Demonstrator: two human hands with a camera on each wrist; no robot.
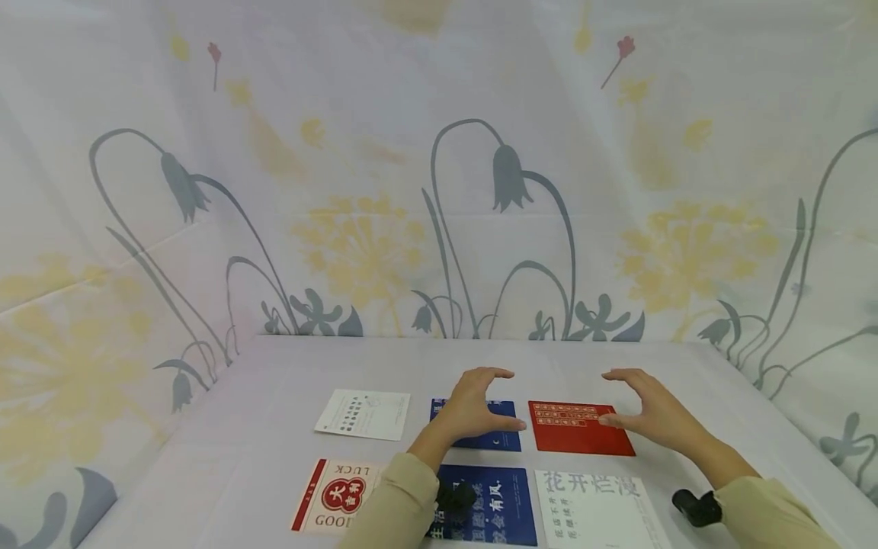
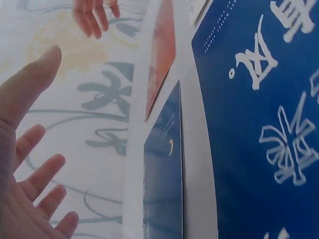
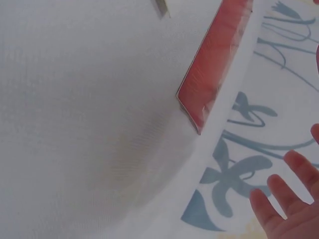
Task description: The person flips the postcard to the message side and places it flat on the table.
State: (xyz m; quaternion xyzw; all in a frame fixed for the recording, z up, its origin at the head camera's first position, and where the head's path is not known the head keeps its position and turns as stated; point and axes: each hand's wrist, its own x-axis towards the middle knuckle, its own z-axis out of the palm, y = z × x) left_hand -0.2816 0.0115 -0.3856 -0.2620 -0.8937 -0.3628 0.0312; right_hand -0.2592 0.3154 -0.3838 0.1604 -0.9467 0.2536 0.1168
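My left hand (image 1: 473, 408) hovers over the back blue card (image 1: 504, 441), fingers and thumb apart and holding nothing. To its right, my right hand (image 1: 652, 412) hovers at the right part of the red card (image 1: 572, 438), its thumb overlapping the card in the head view. The two palms face each other across a gap. In the left wrist view, the left hand's fingers (image 2: 45, 174) are loosely spread. Relaxed fingers (image 3: 284, 199) of the right hand show in the right wrist view, beyond the red card. The left forearm partly covers the front blue card (image 1: 504, 507).
A white card (image 1: 373, 415) lies at the back left, and a cream "GOOD LUCK" card (image 1: 329, 496) in front of it. Another white card (image 1: 597, 507) with large characters lies front right. A white cloth covers the table (image 1: 274, 381); a flowered curtain (image 1: 384, 168) rises behind.
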